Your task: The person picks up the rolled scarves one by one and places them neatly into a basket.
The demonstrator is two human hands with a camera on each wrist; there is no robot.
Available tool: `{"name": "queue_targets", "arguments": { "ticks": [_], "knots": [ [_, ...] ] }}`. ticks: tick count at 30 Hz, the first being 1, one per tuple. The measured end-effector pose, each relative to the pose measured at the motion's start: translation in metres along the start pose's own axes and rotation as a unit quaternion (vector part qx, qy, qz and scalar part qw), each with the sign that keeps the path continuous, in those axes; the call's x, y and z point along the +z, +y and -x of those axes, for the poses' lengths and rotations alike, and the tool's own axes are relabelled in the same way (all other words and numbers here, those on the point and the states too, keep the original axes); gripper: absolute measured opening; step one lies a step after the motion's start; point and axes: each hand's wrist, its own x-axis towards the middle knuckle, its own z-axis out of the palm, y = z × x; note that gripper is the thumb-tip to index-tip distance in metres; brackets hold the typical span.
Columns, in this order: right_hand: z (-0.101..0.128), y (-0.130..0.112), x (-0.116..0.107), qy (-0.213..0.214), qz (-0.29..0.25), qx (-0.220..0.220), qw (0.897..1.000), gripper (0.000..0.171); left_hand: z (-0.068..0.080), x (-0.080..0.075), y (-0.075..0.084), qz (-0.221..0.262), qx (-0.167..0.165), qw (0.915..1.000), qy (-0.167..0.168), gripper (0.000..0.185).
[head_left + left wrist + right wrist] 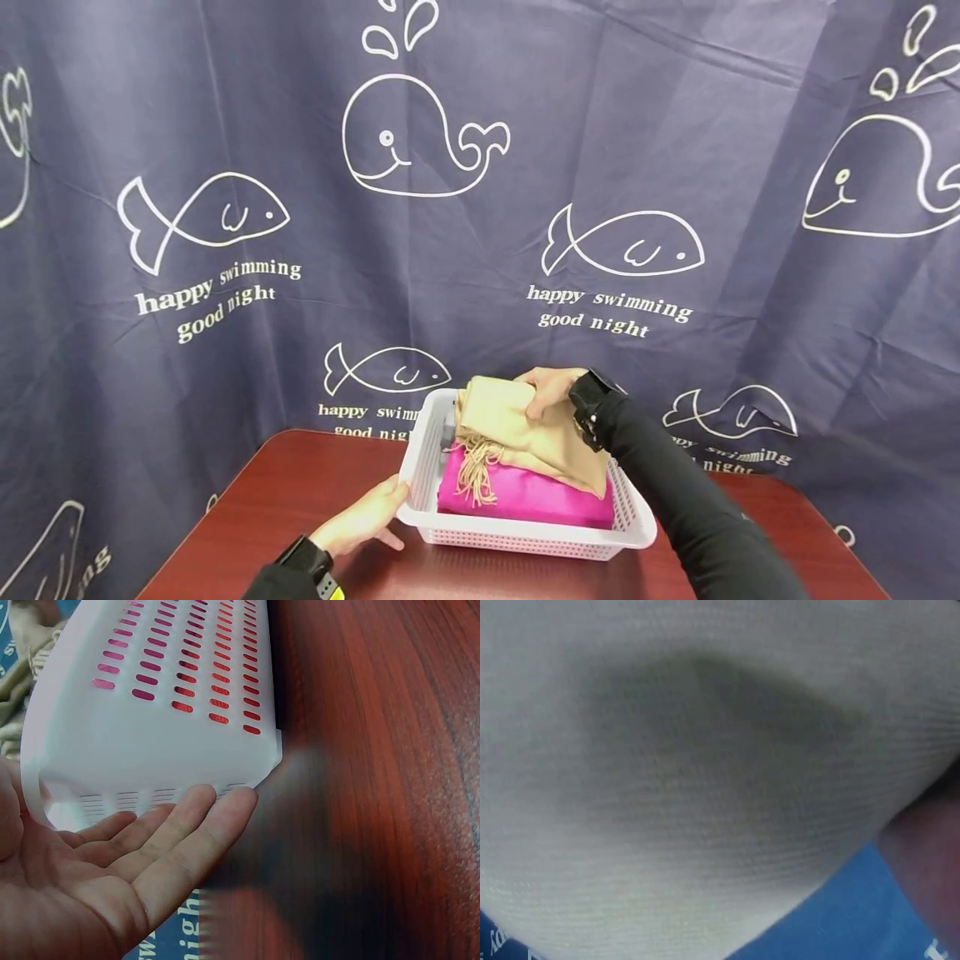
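A white plastic basket with slotted walls stands on the table. My left hand holds its left end, thumb at the rim and fingers extended along the outer wall. Inside lies a folded magenta cloth. Over it is a folded beige scarf, its fringe hanging down over the magenta cloth's left part. My right hand grips the scarf from its far side, thumb on top. The beige fabric fills most of the right wrist view, with part of the hand at the right edge.
The dark red table extends on both sides of the basket. Close behind it hangs a navy curtain printed with whales and fish. A small grey item shows at the basket's left inside, partly hidden by the scarf.
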Motion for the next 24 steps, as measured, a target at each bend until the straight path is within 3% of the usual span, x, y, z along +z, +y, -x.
{"name": "queue_targets", "arguments": {
  "ticks": [8,14,20,24],
  "knots": [
    [-0.003,-0.010,0.020,0.014,0.046,0.026,0.999,0.047,0.001,0.001,0.003,-0.001,-0.004,1.0000,0.006,0.058],
    [-0.006,-0.008,0.030,0.015,0.027,0.053,0.998,0.050,0.003,0.002,0.006,-0.002,0.001,1.0000,-0.003,0.059],
    [-0.017,0.002,0.031,0.040,0.072,0.075,0.994,0.049,0.002,-0.002,0.008,-0.005,0.014,0.9997,-0.020,0.061],
    [-0.020,0.004,0.028,0.047,0.088,0.065,0.993,0.051,0.000,-0.005,0.009,-0.006,0.016,0.9997,-0.018,0.061]
  ]
}}
